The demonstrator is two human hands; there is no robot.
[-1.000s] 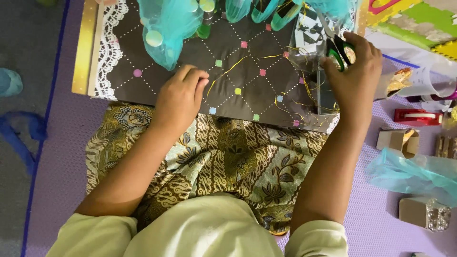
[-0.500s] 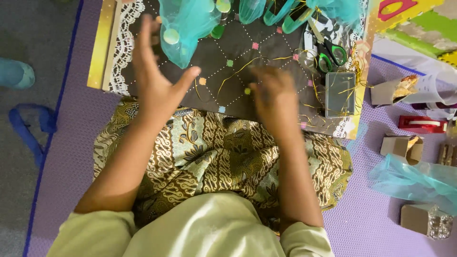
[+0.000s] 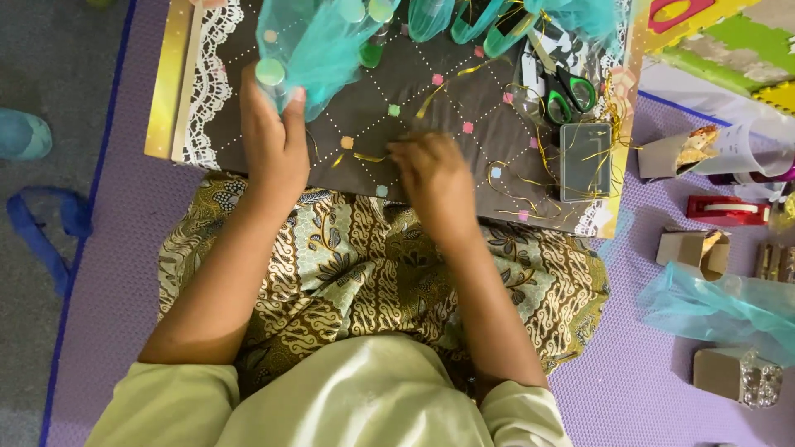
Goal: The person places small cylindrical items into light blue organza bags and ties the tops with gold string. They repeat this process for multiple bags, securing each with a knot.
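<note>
Purple mat (image 3: 116,248) lay under a dark board (image 3: 397,83) at frame top, where the left hand (image 3: 273,145) gripped teal tulle (image 3: 315,50) and the right hand (image 3: 431,178) pinched gold ribbon (image 3: 364,157).

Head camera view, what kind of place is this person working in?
Probably a home floor set up for craft or gift wrapping. The person sits on a purple foam mat with a dark quilted board across the lap, turquoise tulle bundles, scissors and a tape dispenser around.

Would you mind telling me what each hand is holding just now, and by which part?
The left hand grips a teal tulle bundle by its lower edge. The right hand pinches a gold ribbon at its near end.
</note>
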